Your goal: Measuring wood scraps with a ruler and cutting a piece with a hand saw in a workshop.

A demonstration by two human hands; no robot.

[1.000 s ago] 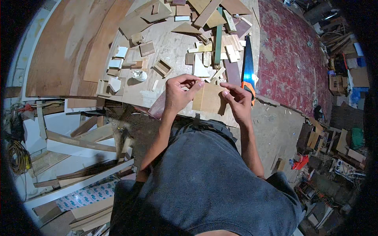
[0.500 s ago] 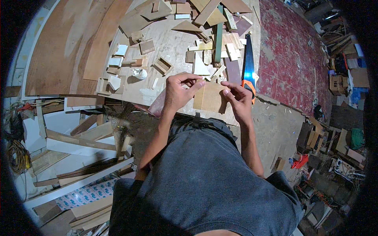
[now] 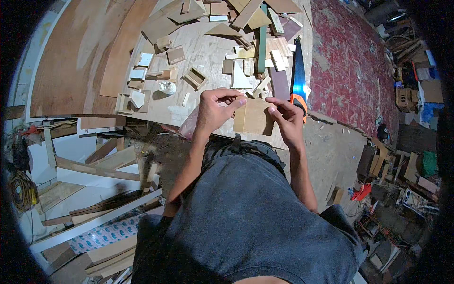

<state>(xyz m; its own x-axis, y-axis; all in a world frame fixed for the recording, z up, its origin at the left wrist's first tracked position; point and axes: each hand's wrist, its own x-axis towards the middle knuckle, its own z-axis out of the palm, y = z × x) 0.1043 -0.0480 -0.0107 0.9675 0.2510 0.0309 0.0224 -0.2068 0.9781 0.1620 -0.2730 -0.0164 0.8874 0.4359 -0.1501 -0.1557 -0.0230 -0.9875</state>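
Note:
A small flat piece of plywood (image 3: 260, 118) is in front of me at the table's near edge, with a paler strip (image 3: 240, 119) along its left side. My left hand (image 3: 218, 108) pinches the top of that strip between thumb and forefinger. At the upper right corner of the plywood, my right hand (image 3: 287, 116) grips with thumb and curled forefinger. A handsaw (image 3: 298, 80) with an orange and black handle lies just beyond my right hand. Several wood offcuts lie past my fingers, among them a pale wedge (image 3: 240, 78).
Left on the worktable (image 3: 182, 113) are a small open wooden box (image 3: 195, 78), a white tub (image 3: 167, 88) and small blocks. A green strip (image 3: 262, 49) lies among scraps at the far side. Large boards (image 3: 80, 57) flank the left; a red sheet (image 3: 352, 66) spreads to the right.
The plywood has shifted very slightly to the right. Both hands keep nearly the same pose, and the view has moved a little.

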